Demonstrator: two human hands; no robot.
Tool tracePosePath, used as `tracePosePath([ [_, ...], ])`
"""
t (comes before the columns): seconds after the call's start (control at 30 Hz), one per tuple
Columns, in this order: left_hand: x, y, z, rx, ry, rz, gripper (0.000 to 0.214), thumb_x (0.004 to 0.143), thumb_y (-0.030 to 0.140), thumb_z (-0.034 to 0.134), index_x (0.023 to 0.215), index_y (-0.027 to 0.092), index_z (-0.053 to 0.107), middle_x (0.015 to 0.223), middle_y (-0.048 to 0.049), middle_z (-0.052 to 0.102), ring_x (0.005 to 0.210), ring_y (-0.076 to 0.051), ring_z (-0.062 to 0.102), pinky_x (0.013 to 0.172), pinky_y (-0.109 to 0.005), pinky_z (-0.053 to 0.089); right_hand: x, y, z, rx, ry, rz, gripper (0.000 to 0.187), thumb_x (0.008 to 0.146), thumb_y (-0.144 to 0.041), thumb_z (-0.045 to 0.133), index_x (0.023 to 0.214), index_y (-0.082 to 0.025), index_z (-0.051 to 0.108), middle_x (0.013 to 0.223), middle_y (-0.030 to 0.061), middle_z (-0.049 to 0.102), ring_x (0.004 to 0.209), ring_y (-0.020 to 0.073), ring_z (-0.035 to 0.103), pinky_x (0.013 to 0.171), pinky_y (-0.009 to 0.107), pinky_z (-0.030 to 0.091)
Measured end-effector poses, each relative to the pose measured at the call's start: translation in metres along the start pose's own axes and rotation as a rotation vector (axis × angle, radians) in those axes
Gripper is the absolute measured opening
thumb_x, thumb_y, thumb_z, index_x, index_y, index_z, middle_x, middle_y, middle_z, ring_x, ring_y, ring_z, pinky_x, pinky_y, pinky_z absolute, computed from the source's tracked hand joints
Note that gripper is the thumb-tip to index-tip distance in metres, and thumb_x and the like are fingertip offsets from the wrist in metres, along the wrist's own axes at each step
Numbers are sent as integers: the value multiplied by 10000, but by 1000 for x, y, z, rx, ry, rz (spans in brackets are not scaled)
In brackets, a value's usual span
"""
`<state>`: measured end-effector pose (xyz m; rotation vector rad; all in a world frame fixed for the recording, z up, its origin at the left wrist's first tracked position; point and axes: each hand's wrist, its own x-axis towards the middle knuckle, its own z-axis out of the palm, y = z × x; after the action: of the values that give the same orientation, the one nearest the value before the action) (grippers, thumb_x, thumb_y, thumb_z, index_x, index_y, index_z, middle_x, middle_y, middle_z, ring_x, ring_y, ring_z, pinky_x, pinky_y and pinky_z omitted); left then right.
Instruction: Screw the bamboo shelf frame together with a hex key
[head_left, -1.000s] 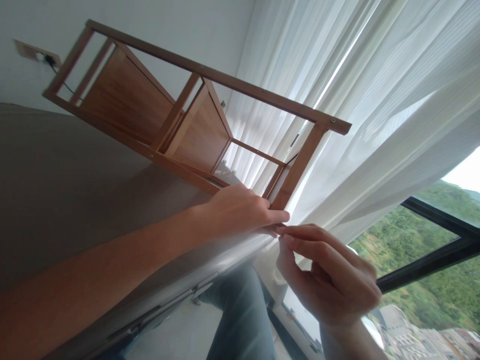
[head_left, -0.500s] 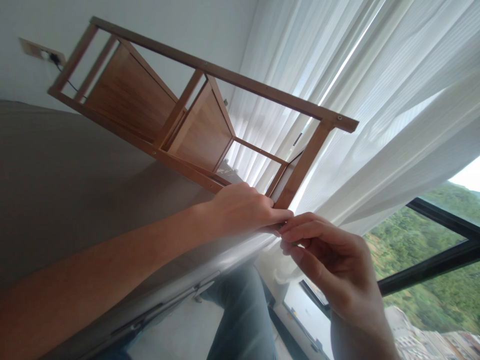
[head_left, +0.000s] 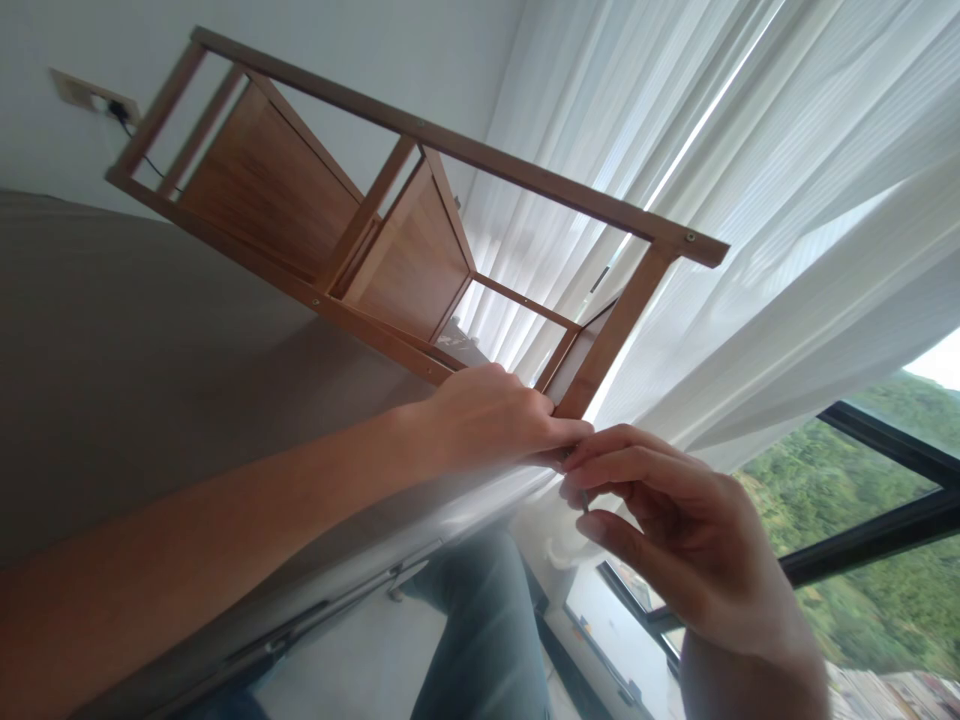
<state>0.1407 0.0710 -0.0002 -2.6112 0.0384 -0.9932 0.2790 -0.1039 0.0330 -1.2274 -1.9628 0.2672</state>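
Note:
A bamboo frame (head_left: 465, 150) with wooden rails and panels stands tilted in the view, resting on a grey surface. My left hand (head_left: 487, 420) wraps the frame's lower rail near its corner, with the fingers curled over the wood. Just beyond those fingertips, my right hand (head_left: 675, 530) pinches a thin dark metal piece (head_left: 583, 497), perhaps a screw or pin, between thumb and fingers. The piece is mostly hidden and too small to identify. The two hands nearly touch at the fingertips.
The grey surface (head_left: 150, 350) runs under the frame. White sheer curtains (head_left: 750, 250) hang behind it, beside a black window frame (head_left: 862, 530) with green hillside outside. A wall socket (head_left: 94, 90) has a dark cable. My jeans-covered leg (head_left: 480, 630) lies below.
The whole scene has drifted slightly right in the view. My right hand has turned and come up closer to my left fingertips, and the thin piece now shows between its fingers.

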Motion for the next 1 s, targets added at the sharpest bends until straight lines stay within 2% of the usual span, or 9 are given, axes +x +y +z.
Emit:
tracePosePath([
  [0.1,0,1,0,0,-6,-7,302,1012,537,544,1180,323,674,611,37,624,457,-150,592,450,-243,219,-4,2,5,-44,63,-2,203,869,-74,753,1029,-200,751,1010,86,710,992,215,716,802,299,620],
  [0.23,0,2,0,16,-28,-23,290,1001,533,567,1168,323,677,631,27,633,484,-155,606,470,-239,250,-13,6,19,-198,223,-29,252,807,-63,815,1005,-208,756,1011,68,715,898,185,715,752,274,605],
  [0.4,0,3,-2,25,-10,-25,223,991,486,606,1081,294,677,612,33,616,469,-156,591,458,-249,184,-18,4,32,-373,376,-148,320,739,-10,841,987,-199,771,1008,66,737,851,193,724,684,278,610],
  [0.5,0,1,-2,20,-5,-12,199,994,455,611,1067,281,673,613,28,621,466,-150,583,462,-247,176,-16,0,35,-444,429,-167,317,737,-9,843,967,-216,774,970,47,743,810,190,720,641,283,600],
  [0.8,-1,-1,1,-13,22,24,177,1000,407,600,1077,262,666,599,34,612,443,-141,567,440,-227,180,-6,-4,37,-493,510,-142,241,766,-41,831,933,-208,782,816,15,719,652,142,670,488,240,507],
  [0.9,-1,0,2,-17,27,10,173,998,395,606,1079,258,671,598,32,607,443,-133,564,451,-218,216,-4,-4,36,-473,472,-140,282,764,-16,818,974,-202,793,841,19,721,659,133,670,506,230,529],
  [1.0,-1,1,2,-25,28,7,162,992,380,617,1073,255,680,592,25,610,450,-140,572,468,-212,255,-1,-5,33,-426,398,-144,312,780,7,785,1012,-201,797,894,29,735,719,142,700,591,237,588],
])
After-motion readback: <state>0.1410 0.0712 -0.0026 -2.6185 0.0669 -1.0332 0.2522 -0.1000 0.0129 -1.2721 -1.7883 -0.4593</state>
